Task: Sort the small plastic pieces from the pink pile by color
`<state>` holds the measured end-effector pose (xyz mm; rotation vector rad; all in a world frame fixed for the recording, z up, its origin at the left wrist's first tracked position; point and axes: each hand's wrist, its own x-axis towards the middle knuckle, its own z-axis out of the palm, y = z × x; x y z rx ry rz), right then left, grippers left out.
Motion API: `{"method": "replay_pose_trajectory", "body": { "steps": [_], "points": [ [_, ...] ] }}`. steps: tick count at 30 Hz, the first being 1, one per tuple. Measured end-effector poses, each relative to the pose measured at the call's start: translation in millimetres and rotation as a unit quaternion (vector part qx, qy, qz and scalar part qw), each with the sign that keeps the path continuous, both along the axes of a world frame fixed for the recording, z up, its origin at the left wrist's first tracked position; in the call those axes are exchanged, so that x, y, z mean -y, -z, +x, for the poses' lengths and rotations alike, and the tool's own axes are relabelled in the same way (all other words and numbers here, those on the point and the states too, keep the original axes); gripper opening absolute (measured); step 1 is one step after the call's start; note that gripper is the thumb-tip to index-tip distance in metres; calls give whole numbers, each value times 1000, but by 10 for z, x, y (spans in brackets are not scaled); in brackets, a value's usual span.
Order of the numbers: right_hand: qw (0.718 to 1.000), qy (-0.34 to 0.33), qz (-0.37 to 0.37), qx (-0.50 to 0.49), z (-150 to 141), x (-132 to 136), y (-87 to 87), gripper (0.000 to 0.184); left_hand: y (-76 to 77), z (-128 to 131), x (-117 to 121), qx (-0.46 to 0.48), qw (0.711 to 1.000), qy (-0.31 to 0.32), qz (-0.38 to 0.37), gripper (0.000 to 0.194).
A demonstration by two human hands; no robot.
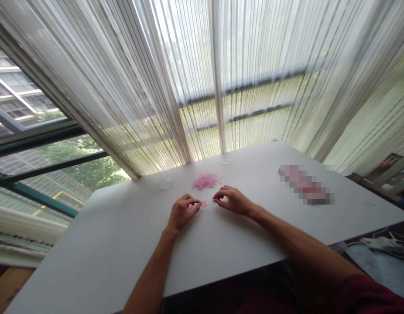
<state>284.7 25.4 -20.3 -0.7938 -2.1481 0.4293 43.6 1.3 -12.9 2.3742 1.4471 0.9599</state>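
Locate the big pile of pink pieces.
In the head view, the big pink pile lies on the white table, just beyond both hands, between them and the striped curtain.

Reaches in with both arms, bare along the forearms. Slants the left forearm (152,268) up and rightward from the bottom edge, left of centre, to a wrist (173,229) that turns the left hand (183,213) toward the middle of the frame. Curls the left fingers and brings thumb and index together in a pinch. Stretches the right forearm (296,235) up and leftward from the lower right, covered in dark red near the corner. Holds the right hand (234,199) just right of centre, fingers bent, thumb and index pinched at the tips. Points both pinches inward, near each other but apart.
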Motion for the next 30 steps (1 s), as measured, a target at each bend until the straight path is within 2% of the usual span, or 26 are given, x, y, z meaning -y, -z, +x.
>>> {"method": "replay_pose_trajectory", "body": {
  "steps": [9, 30],
  "points": [
    [998, 56, 10, -17, 130, -73, -47, 10, -12, 5, 22, -48, 998, -35, 6, 16],
    [997, 74, -30, -10, 162, -108, -38, 13, -36, 61, 67, -152, 984, -89, 17, 19]
  ]
}}
